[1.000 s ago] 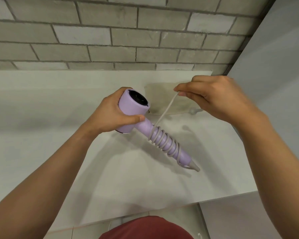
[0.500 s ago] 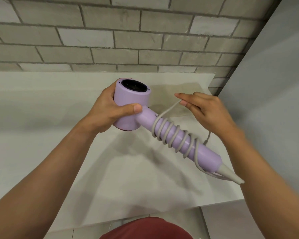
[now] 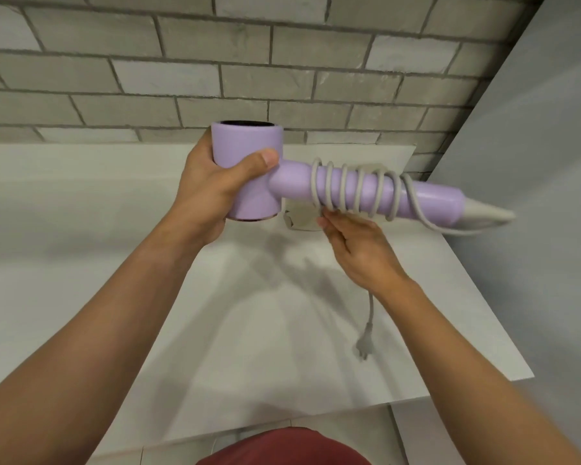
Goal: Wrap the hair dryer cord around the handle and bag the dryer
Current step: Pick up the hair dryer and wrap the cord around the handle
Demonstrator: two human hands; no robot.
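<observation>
Head view: left hand [image 3: 215, 182] grips the dryer [image 3: 249, 169] barrel, handle [image 3: 430, 199] pointing right; right hand [image 3: 359, 253], just below the handle, pinches the cord [image 3: 356, 189], whose plug [image 3: 364, 345] dangles beneath.

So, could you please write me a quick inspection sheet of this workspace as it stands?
Surface: white countertop, bare where visible.
Job's things: lilac plastic hair dryer held in the air; grey cord coiled around its handle.
Clutter: crumpled beige item behind the dryer, possibly the bag.
Grips: left hand shut on the dryer's barrel; right hand under the coils, closure unclear.
Cables: grey plug dangling below the right wrist.
Surroundings: grey brick wall.
</observation>
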